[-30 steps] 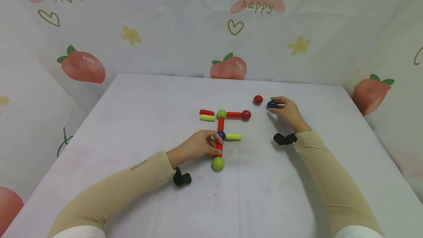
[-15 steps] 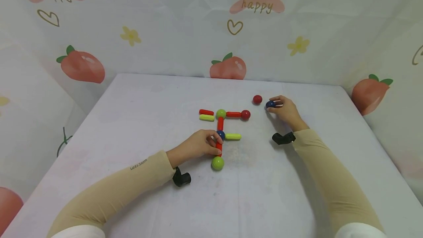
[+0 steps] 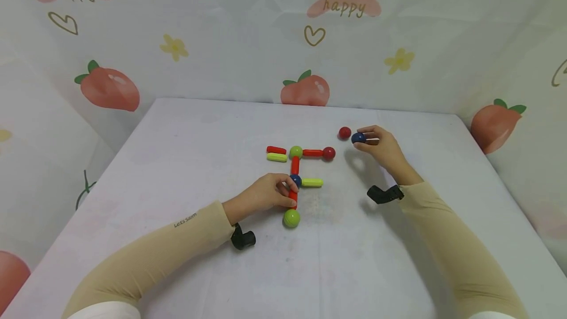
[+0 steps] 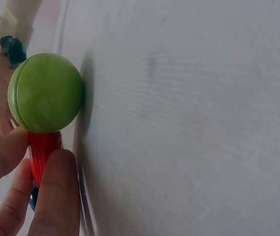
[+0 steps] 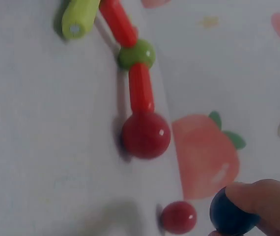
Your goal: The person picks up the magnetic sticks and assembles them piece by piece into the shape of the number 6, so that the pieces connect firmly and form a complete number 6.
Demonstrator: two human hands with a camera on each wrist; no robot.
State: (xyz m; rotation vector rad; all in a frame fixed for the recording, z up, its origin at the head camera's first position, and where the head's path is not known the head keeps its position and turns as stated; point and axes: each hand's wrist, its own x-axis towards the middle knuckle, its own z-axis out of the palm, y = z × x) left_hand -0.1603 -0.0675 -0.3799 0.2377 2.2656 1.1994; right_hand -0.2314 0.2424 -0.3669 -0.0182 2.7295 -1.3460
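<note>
In the head view my left hand (image 3: 266,193) pinches a red rod (image 4: 43,150) of a ball-and-rod construction on the table. Below that rod is a green ball (image 3: 291,218); above it sits a blue ball (image 3: 296,180), partly behind my fingers. From this blue ball a yellow-green rod (image 3: 312,182) points right, and another red rod (image 3: 295,165) runs up to a second green ball (image 3: 296,152). There a further red rod (image 3: 312,153) leads to a red ball (image 3: 329,153). My right hand (image 3: 386,151) holds a separate blue ball (image 3: 358,138) between thumb and fingers, above the table.
A loose red ball (image 3: 344,133) lies just left of the held blue ball. Left of the upper green ball, a loose red rod (image 3: 276,150) and a yellow-green rod (image 3: 276,157) lie side by side. The white table (image 3: 212,137) meets a patterned backdrop.
My right hand has raised the blue ball and shifted slightly left, towards the loose red ball. The left hand and the construction have stayed in place.
</note>
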